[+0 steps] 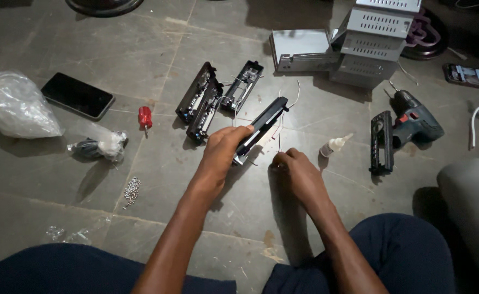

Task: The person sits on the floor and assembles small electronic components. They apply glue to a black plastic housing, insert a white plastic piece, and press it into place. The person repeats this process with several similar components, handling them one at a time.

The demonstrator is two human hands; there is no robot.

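The left hand [223,147] is clenched around the near end of a long black panel [262,126], which slants up and away from the hand toward the right, its far end raised just above the floor [158,54]. The fingers wrap over the panel's top edge, so the part under the palm is hidden. Thin white wires [280,133] trail from the panel's far end down toward the right hand [296,171], which sits on the floor just right of the panel, fingertips pinched together at the wire ends. Whether it holds a wire or something smaller cannot be made out; the grip looks closed on a thin item.

Just beyond the panel lie three more black panels [206,100], side by side and partly overlapping, their insides too dark to read. A small white glue bottle [334,145] lies near the right hand. Farther right, a cordless drill [413,122] rests beside another black panel [381,142]. A stack of grey metal boxes [370,43] stands at the top, cut off by the frame edge.

On the left are a red stubby screwdriver [145,118], a dark phone [77,96], a clear plastic bag [13,106], a smaller bag with something dark inside [100,146], and a small heap of screws [132,190]. The person's knees in dark trousers fill the bottom edge.
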